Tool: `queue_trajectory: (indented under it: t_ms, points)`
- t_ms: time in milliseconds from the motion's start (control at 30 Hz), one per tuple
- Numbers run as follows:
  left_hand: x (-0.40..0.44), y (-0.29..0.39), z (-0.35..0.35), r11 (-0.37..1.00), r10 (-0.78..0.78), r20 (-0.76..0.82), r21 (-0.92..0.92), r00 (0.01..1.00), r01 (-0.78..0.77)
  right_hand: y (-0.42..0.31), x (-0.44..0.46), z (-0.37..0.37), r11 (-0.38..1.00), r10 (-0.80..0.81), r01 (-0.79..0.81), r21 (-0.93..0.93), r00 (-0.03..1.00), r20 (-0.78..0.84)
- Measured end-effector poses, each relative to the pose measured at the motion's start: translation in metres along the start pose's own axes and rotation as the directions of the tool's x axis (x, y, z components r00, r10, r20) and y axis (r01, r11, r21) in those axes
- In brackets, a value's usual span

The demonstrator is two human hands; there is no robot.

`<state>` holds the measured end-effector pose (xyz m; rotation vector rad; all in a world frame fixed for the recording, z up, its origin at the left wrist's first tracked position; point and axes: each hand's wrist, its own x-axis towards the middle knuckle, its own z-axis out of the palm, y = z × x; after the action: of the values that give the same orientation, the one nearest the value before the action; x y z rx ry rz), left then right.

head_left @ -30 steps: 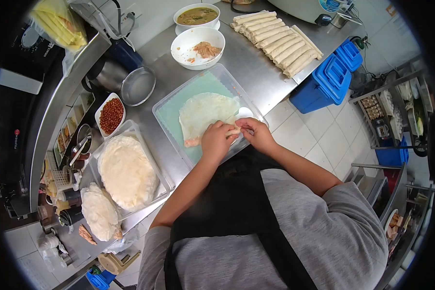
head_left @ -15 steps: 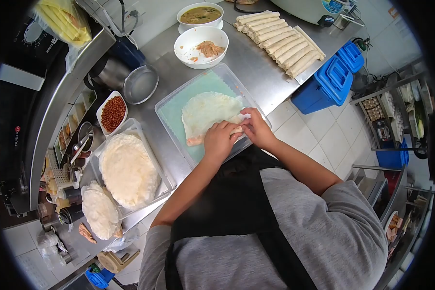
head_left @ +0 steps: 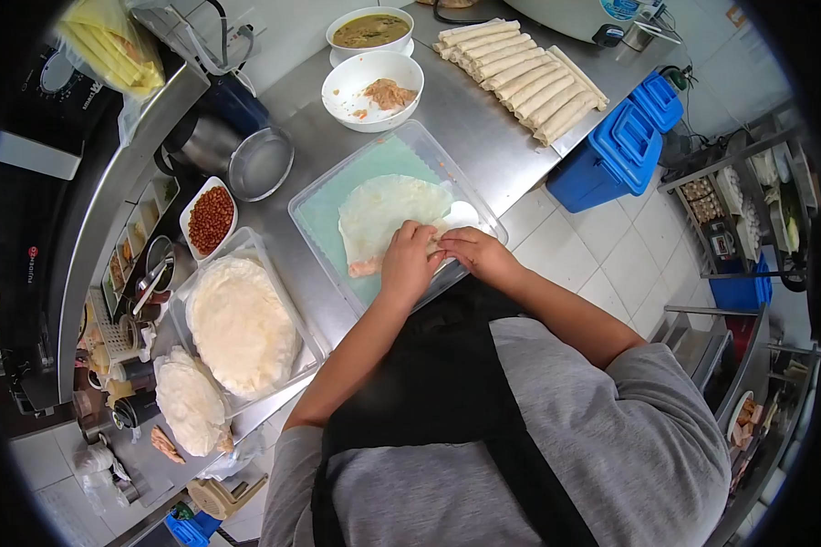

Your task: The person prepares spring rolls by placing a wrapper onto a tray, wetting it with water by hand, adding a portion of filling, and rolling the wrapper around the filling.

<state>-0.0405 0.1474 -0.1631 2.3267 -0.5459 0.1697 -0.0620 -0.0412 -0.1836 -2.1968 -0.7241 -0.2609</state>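
Note:
A round pale wrapper (head_left: 388, 214) lies on the green sheet in a clear plastic tray (head_left: 316, 239). Pinkish filling (head_left: 365, 267) shows at the wrapper's lower left edge. My left hand (head_left: 409, 262) is closed on the near edge of the wrapper, which is folded over the filling. Close beside it, my right hand (head_left: 477, 252) pinches the right end of the same edge. The fingertips of both hands nearly meet and hide part of the fold. A white round object (head_left: 462, 215) lies just beyond my right hand.
Behind the tray are a white bowl with filling (head_left: 372, 89) and a soup bowl (head_left: 371, 31). Several finished rolls (head_left: 524, 77) lie at the back right. Stacked wrappers (head_left: 242, 324) and a dish of red-brown beans (head_left: 209, 219) stand left. Blue bins (head_left: 608, 157) are beyond the counter edge.
My right hand has come down and inward, closer to my left hand, its fingers now over the wrapper's right end. My left hand stays at the fold.

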Motion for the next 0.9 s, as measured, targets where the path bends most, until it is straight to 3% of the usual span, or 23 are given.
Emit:
queue_trajectory:
  t_ms: [133,400,500,533,600,633,700,800,900]
  points:
    - [0.002,-0.005,-0.006,0.998,-0.03,0.12,-0.046,0.992,0.035,0.004,0.005,0.0,1.0,0.0,0.0,0.021,1.0,-0.013]
    - [0.024,-0.012,-0.015,0.965,-0.171,0.354,-0.127,0.919,0.228,0.017,0.026,-0.011,0.965,0.17,-0.187,0.186,0.98,0.106]
    - [0.028,-0.026,-0.012,0.95,-0.126,0.423,-0.209,0.897,0.232,0.004,0.019,-0.011,0.961,0.197,-0.211,0.18,0.976,0.096]
    - [0.026,-0.026,-0.011,0.949,-0.13,0.42,-0.209,0.898,0.235,0.003,0.017,-0.01,0.961,0.193,-0.208,0.181,0.976,0.099]
    - [0.021,-0.021,-0.014,0.976,-0.053,0.279,-0.188,0.959,0.109,0.003,0.011,-0.009,0.998,-0.005,0.0,0.062,0.998,0.069]
    - [0.015,-0.018,-0.019,0.976,-0.057,0.276,-0.186,0.959,0.112,0.003,0.008,-0.009,0.998,-0.008,0.003,0.065,0.997,0.072]
    - [-0.002,-0.016,-0.037,0.99,0.139,0.061,0.02,0.988,-0.141,0.003,0.006,-0.008,0.998,-0.042,0.046,-0.037,0.993,0.114]
    - [-0.041,-0.042,-0.071,0.99,0.01,0.13,0.141,0.991,-0.029,0.008,0.005,-0.005,0.991,-0.055,0.072,-0.116,0.988,0.144]
    - [-0.057,-0.059,-0.092,0.998,-0.051,0.087,0.048,0.995,0.047,0.008,0.005,-0.006,0.992,-0.027,0.047,-0.114,0.985,0.171]
